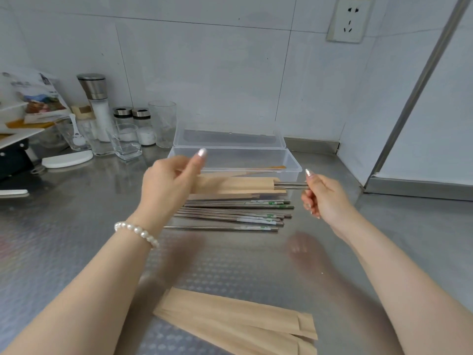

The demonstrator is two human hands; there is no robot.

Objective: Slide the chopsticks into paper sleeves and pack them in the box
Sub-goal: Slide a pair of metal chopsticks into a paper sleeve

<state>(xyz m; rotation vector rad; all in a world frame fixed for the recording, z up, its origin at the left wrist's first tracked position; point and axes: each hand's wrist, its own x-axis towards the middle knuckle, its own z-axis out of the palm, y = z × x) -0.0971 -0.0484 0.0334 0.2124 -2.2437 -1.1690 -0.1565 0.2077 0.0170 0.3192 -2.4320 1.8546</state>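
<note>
Left hand [166, 185] gripping paper sleeve [235, 184], right hand [322, 196] pinching chopsticks [290, 185] protruding from it

My bench [76, 226] is grey steel with a fine embossed dot pattern. The paper sleeves [238, 324] near me are plain tan, like the sleeve [230, 185] I hold. The loose chopsticks [230, 213] are silver with white bands and small green marks. The box [291, 162] is clear plastic. My bracelet [137, 233] is white pearl. The wall tiles [204, 73] are pale grey-white.
</note>
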